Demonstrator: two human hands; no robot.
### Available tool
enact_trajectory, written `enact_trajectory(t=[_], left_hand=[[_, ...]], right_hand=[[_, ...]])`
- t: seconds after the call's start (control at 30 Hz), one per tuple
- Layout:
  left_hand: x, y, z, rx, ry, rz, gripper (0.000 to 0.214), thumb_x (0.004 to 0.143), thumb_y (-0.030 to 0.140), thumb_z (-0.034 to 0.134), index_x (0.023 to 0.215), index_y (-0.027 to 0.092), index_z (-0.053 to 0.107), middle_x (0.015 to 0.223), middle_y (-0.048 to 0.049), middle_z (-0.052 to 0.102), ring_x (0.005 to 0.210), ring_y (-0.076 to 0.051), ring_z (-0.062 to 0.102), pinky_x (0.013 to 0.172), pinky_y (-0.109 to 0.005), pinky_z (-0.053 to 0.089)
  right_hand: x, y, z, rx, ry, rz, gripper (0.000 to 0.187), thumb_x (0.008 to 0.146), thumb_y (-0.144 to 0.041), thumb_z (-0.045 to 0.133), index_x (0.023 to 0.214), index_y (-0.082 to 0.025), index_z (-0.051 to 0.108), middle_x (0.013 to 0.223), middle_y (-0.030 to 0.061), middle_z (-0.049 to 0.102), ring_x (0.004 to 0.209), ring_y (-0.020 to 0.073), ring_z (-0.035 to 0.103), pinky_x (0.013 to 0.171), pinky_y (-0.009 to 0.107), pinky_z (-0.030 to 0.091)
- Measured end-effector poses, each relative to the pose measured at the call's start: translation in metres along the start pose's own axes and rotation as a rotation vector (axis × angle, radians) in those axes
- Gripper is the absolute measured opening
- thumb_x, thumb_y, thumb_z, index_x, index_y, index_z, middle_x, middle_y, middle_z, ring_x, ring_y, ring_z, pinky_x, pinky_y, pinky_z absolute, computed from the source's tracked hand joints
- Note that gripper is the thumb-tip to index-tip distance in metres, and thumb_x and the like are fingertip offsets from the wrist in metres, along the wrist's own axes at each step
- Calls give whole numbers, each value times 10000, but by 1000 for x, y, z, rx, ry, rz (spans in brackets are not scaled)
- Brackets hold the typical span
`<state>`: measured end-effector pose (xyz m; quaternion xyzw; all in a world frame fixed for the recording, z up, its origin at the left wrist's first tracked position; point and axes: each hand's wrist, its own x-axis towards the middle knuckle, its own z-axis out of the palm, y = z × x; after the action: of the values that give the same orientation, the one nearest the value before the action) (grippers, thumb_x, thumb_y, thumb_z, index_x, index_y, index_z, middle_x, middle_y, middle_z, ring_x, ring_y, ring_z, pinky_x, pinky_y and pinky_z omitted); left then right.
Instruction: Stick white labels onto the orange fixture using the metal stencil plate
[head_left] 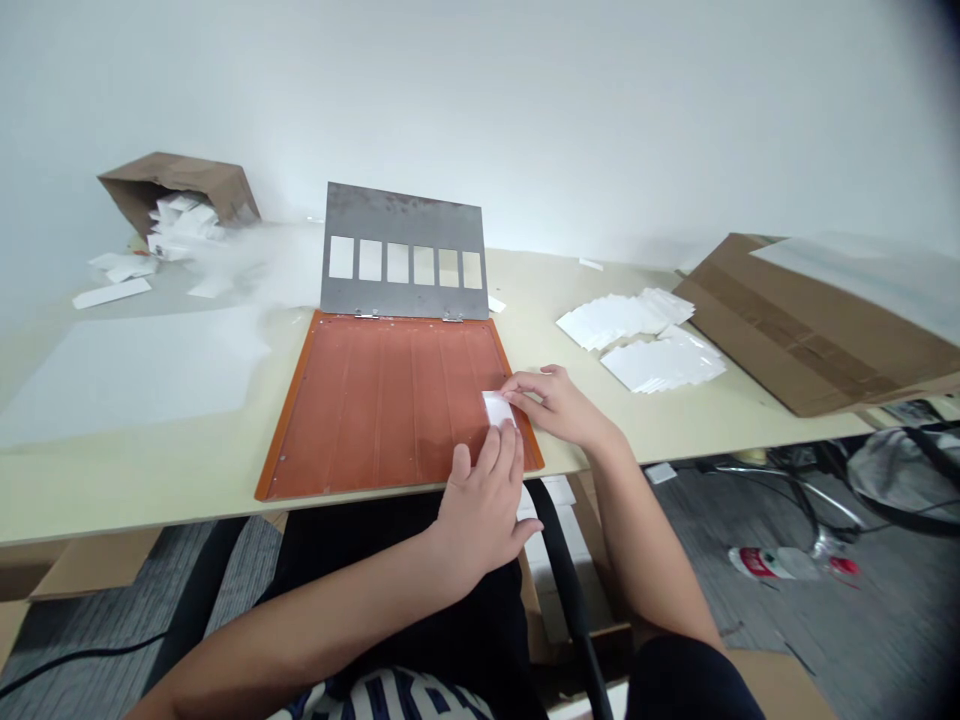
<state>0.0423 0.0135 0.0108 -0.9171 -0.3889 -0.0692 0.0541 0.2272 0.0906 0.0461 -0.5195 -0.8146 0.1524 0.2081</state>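
A small white card [497, 408] lies near the right edge of an orange-brown board [375, 400] with shallow lengthwise lines. My left hand [484, 500] reaches over the board's front right, fingers stretched and thumb spread, fingertips resting on the card's near end. At the card's far right corner, my right hand [553, 405] pinches its edge between thumb and fingers. Hinged to the board's back edge, a grey metal plate [405, 210] with several rectangular windows in a row stands raised.
Fanned stacks of white cards [664, 360] lie to the right, beside a cardboard box [810, 330]. At the back left, an open box [240, 190] spills white pieces [184, 225]. A white sheet [142, 365] covers the table's left. A plastic bottle [772, 563] lies on the floor.
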Motion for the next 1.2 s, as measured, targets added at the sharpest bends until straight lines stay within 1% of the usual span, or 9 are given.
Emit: enact_trajectory(t=[0.23, 0.33, 0.4, 0.5, 0.6, 0.73, 0.9, 1.2], left_hand=[[1, 0, -1, 3, 3, 3, 840, 893, 642, 392, 1484, 47, 345, 1582, -174, 292, 1380, -325, 285, 987, -467, 378], [1, -1, 0, 4, 4, 13, 853, 886, 650, 402, 1484, 44, 344, 1580, -173, 298, 1375, -327, 282, 990, -469, 373], [1, -2, 0, 7, 10, 20, 852, 882, 650, 411, 1481, 47, 351, 1576, -176, 305, 1374, -328, 278, 999, -471, 362], [0, -3, -1, 12, 13, 25, 830, 884, 637, 424, 1481, 64, 360, 1573, -166, 316, 1374, -327, 270, 1005, -462, 351], [1, -5, -3, 12, 7, 28, 813, 886, 635, 431, 1476, 79, 377, 1566, -149, 336, 1365, -324, 275, 998, -451, 353], [2, -5, -5, 14, 10, 33, 792, 893, 639, 426, 1458, 85, 409, 1545, -139, 369, 1344, -301, 299, 996, -433, 357], [2, -5, -6, 27, 9, 30, 806, 882, 644, 454, 1453, 76, 412, 1521, -137, 399, 1337, -291, 296, 994, -420, 365], [2, -2, -4, 40, 5, 24, 791, 880, 628, 473, 1457, 90, 414, 1519, -147, 393, 1345, -304, 291, 999, -408, 356]], right_hand=[[1, 0, 0, -3, 9, -5, 233, 992, -341, 448, 881, -247, 630, 895, -31, 740, 753, 147, 647, 932, 386, 301], [-1, -2, 1, -19, 4, -9, 226, 991, -326, 444, 899, -248, 635, 915, -27, 745, 780, 154, 659, 958, 402, 294], [-5, -2, 3, -46, 15, -21, 215, 989, -304, 444, 931, -250, 644, 958, -11, 750, 836, 170, 672, 998, 430, 270], [-13, -2, 9, -99, 50, -59, 225, 984, -273, 442, 963, -253, 665, 1086, 27, 741, 998, 206, 668, 1046, 473, 223], [-19, 0, 16, -151, 98, -90, 246, 984, -257, 439, 967, -260, 684, 1158, 35, 722, 1098, 218, 643, 1055, 481, 216], [-22, 3, 23, -160, 148, -122, 234, 987, -258, 459, 973, -263, 692, 1137, 33, 731, 1112, 219, 638, 1033, 464, 240], [-22, 4, 24, -158, 164, -134, 226, 991, -266, 467, 967, -258, 692, 1114, 37, 740, 1108, 223, 643, 1029, 460, 236], [-24, 3, 24, -162, 161, -126, 246, 993, -262, 449, 981, -275, 694, 1111, 23, 741, 1110, 215, 645, 1049, 463, 218]])
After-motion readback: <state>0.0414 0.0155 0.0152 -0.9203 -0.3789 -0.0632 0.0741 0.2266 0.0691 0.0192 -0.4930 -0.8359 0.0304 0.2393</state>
